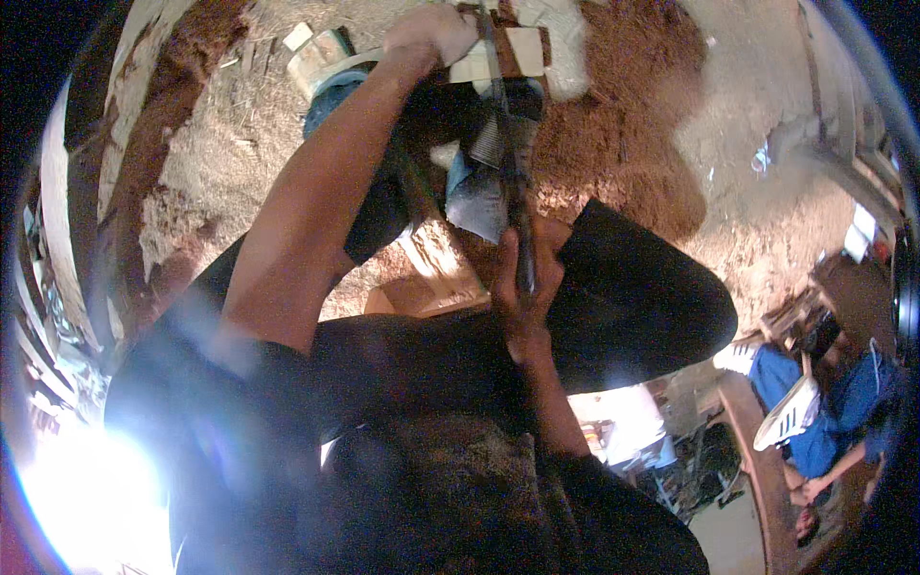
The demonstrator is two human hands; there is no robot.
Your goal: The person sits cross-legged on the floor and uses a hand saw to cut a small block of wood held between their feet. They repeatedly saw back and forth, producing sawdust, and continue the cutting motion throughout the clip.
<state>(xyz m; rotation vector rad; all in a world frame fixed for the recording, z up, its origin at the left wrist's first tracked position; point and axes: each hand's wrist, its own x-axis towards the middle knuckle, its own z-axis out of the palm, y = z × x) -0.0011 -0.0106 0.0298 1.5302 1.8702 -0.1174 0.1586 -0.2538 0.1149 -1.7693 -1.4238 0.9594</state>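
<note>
Gripping a long dark saw blade (511, 163), the right hand (525, 287) is closed round its near end, fingers wrapped, approx. centre of view, just above the person's dark-clad knee (632, 297). Blade runs up and away from that hand to the top of the view, where it meets a pale wood piece (498, 53). Left hand (431, 34) is closed down over that wood piece at the top edge, pressing on it; forearm stretches up from lower left. Whether left-hand fingers curl under the wood: cannot tell, hidden by the hand itself.

Under the blade, mid-length: a grey-blue bundle (476, 201), looks like cloth or a bag, touching or very near the blade; exact contact unclear. A blue round item (331, 96) sits just left of the wood, partly behind the forearm.

Surface: bare ground (767, 211), no bench. Covered w/ pale sawdust and shavings; a reddish-brown heap (613, 134) lies right of the blade. More reddish dust along the left. Small offcuts (321, 53) lie upper left.

Room: dim workshop, strong glare lower left. Timber boards (57, 220) stacked along left rim. Another person (815, 422), blue clothing, white striped shoes, sits lower right, well apart from the work. Misc. clutter (690, 460) beside them, too small to identify.
</note>
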